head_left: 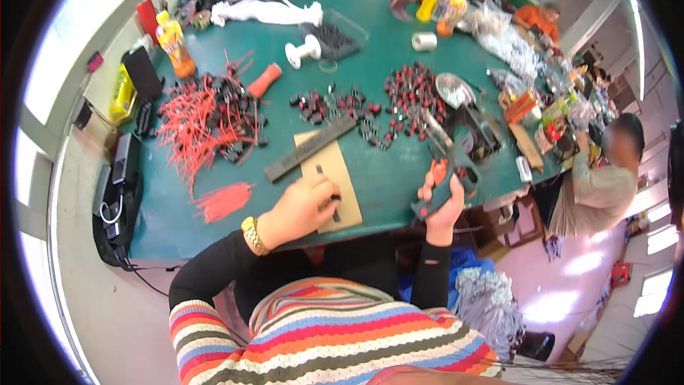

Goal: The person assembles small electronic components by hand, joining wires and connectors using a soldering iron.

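My left hand (305, 205), with a gold watch (254, 236) at the wrist, rests over a strip of brown cardboard (347, 184) near the table's front edge. Its fingers are curled together at a small dark piece, mostly hidden. Another small dark piece (318, 170) lies on the cardboard beyond the fingertips. A dark grey bar (311, 148) lies across the cardboard's far end. To the right, my right hand (443, 203) is wrapped round a dark green pistol-shaped hand tool (462, 173); blur hides its exact kind. Red shows at those fingers.
Red wires with black ends (206, 121) are heaped at left, near a loose red bundle (224, 202). Small black-and-red parts (413, 100) pile up mid-table beside a metal dish (454, 90). A white spool (303, 51) and drink bottles (174, 46) stand farther back. A co-worker (598, 185) sits at right.
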Tool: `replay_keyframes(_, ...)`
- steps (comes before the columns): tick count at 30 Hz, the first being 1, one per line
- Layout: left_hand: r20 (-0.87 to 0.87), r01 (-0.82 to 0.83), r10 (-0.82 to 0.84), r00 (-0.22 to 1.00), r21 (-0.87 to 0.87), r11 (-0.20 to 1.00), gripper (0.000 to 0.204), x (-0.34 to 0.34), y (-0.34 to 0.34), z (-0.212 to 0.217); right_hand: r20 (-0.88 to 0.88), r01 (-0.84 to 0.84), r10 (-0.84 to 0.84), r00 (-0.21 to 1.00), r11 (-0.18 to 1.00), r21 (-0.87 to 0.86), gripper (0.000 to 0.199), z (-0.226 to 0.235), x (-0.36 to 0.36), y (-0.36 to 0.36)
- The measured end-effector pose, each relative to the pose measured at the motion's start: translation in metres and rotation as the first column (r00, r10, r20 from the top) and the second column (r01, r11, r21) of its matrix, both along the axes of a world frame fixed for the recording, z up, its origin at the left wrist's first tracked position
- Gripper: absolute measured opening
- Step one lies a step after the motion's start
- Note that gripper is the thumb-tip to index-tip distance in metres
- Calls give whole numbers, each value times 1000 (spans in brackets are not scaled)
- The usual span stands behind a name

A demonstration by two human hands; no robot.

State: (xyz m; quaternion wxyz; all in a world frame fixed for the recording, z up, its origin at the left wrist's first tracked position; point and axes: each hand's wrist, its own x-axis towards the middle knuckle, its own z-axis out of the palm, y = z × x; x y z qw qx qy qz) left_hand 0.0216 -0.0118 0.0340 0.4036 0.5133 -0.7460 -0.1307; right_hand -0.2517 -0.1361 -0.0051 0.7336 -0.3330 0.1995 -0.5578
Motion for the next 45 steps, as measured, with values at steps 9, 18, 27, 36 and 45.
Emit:
replay_keyframes(9,-44,-130,132,990,39,991,16,-7,14,-26,25,-21,22,999,999,-46,40,-10,-10,2)
replay_keyframes(18,-134,-69,68,989,-3,998,17,-7,13,-35,7,27,-26,1000,997,-72,39,-3,-7,9)
replay_keyframes(27,33,-98,99,995,-36,995,17,-4,13,-38,-1,22,-22,1000,995,-93,39,-4,-3,5)
replay_keyframes(36,102,-4,19,995,-141,990,18,-2,26,-26,-37,-8,5,999,996,-84,38,-7,-14,3)
replay_keyframes(45,312,-713,674,670,17,701,18,92,77,-8,-32,-17,13,999,994,-109,38,-4,-10,2)
